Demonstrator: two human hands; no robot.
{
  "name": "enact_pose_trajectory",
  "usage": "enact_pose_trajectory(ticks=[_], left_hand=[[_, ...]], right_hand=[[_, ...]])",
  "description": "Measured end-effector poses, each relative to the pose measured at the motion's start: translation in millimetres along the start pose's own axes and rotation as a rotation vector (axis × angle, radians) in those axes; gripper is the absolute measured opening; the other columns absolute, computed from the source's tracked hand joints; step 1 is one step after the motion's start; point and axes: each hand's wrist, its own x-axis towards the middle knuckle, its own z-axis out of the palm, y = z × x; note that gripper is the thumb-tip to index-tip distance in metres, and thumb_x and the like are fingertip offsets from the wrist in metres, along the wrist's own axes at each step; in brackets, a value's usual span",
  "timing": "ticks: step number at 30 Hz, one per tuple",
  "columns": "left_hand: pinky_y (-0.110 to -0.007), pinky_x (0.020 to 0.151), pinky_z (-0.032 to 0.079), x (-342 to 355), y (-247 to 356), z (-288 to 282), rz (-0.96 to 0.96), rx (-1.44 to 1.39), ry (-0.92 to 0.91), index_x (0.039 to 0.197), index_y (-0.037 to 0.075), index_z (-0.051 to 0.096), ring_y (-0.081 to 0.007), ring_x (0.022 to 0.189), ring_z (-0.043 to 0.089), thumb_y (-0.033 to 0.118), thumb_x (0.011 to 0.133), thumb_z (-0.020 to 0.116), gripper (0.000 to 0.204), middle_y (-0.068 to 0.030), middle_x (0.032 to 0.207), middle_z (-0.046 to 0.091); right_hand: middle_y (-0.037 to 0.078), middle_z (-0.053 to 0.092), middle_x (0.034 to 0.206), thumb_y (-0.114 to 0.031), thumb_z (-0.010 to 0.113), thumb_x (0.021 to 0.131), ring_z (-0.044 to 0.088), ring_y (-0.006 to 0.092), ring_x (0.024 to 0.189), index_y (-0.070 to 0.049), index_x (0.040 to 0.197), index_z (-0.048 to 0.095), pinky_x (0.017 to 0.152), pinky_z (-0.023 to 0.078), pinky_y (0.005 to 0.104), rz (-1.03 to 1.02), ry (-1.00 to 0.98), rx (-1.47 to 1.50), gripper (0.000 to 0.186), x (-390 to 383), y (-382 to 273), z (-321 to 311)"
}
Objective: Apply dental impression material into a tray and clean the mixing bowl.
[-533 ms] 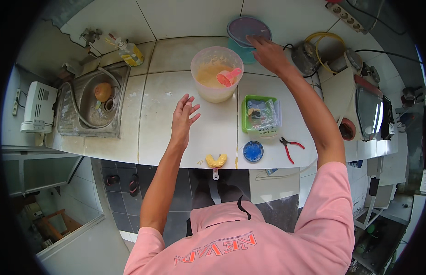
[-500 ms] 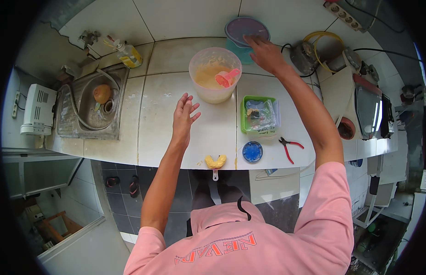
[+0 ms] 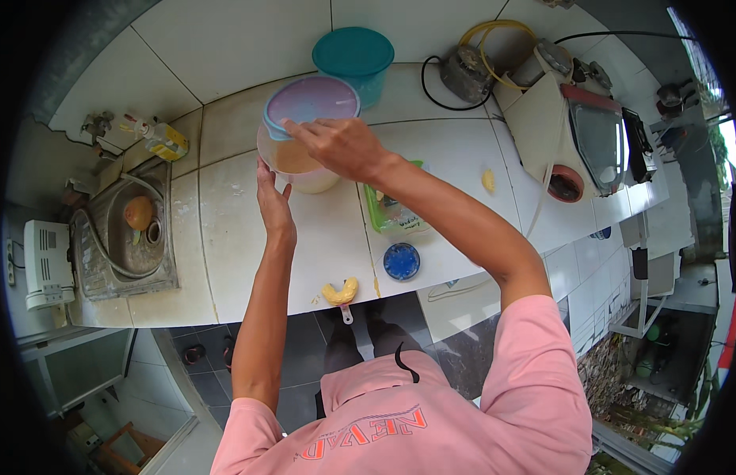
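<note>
My right hand [image 3: 336, 146] grips a round lid [image 3: 314, 99], translucent purple with a light blue rim, by its near edge. The lid is over the mouth of a translucent pinkish tub [image 3: 316, 184], which has pale tan powder inside; I cannot tell whether it is seated. Against the tub's near left side is my left hand [image 3: 274, 198], fingers stretched out and thumb apart. The scoop seen earlier in the tub is hidden. At the counter's front edge lies a dental impression tray [image 3: 340, 293] filled with yellow material, its handle sticking over the edge.
Behind the tub stands a teal lidded container [image 3: 353, 59]. My right forearm partly covers a green box [image 3: 380, 210]; a blue round lid [image 3: 401, 261] lies nearer. A sink [image 3: 126, 222] and spray bottle [image 3: 166, 141] are left, a machine [image 3: 534, 131] and yellow hose [image 3: 483, 30] right.
The purple lid has left the top of the teal container and is now over the tub in my right hand. My left hand has come to the tub's side. The view has shifted.
</note>
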Motion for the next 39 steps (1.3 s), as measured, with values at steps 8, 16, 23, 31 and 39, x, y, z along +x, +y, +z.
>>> enact_pose_trajectory(ticks=[8,16,23,31,39], left_hand=[[-0.040,0.102,0.038,1.6,-1.9,4.2,-0.028,-0.047,-0.013,0.134,0.005,0.043,-0.0197,0.127,0.041,0.048,0.101,0.033,0.054,-0.0081,0.131,0.047],[-0.037,0.111,0.029,8.4,6.2,9.5,0.121,0.269,-0.060,0.151,0.002,0.004,-0.0357,0.137,0.034,0.044,0.100,0.035,0.073,-0.0263,0.150,0.027],[-0.038,0.110,0.029,17.9,-0.7,7.4,0.206,0.299,-0.205,0.150,0.001,0.012,-0.0373,0.136,0.035,0.046,0.099,0.039,0.073,-0.0267,0.149,0.030],[-0.041,0.114,0.023,18.3,-4.5,9.2,0.206,0.501,-0.001,0.146,-0.010,0.012,-0.0385,0.140,0.025,0.026,0.090,0.056,0.080,-0.0288,0.151,0.021],[-0.063,0.111,0.016,81.1,27.6,37.4,0.792,1.350,-0.122,0.150,0.004,0.019,-0.0362,0.144,0.017,0.039,0.092,0.050,0.075,-0.0165,0.156,0.020]], right_hand=[[0.012,0.071,0.092,-0.006,0.064,0.077,0.070,0.0216,0.086,-0.003,0.125,0.057,0.069,0.056,0.0308,-0.001,-0.032,0.073,0.049,-23.3,-34.2,5.1],[0.011,0.070,0.098,-0.004,0.060,0.078,0.068,0.0225,0.089,0.000,0.123,0.058,0.074,0.055,0.0326,0.027,-0.026,0.044,0.045,-33.1,-24.7,-2.7],[0.012,0.070,0.096,-0.005,0.063,0.079,0.069,0.0224,0.090,-0.002,0.121,0.061,0.075,0.055,0.0318,0.047,-0.020,0.010,0.042,-41.5,-16.7,-15.7],[0.010,0.071,0.094,-0.016,0.068,0.082,0.069,0.0215,0.085,-0.007,0.118,0.063,0.069,0.054,0.0308,0.126,-0.077,0.181,0.038,-48.0,-16.2,-24.8],[0.018,0.069,0.097,-0.041,0.048,0.094,0.067,0.0359,0.089,0.000,0.114,0.064,0.083,0.050,0.0444,0.999,-0.070,0.331,0.049,21.7,51.8,9.4]])
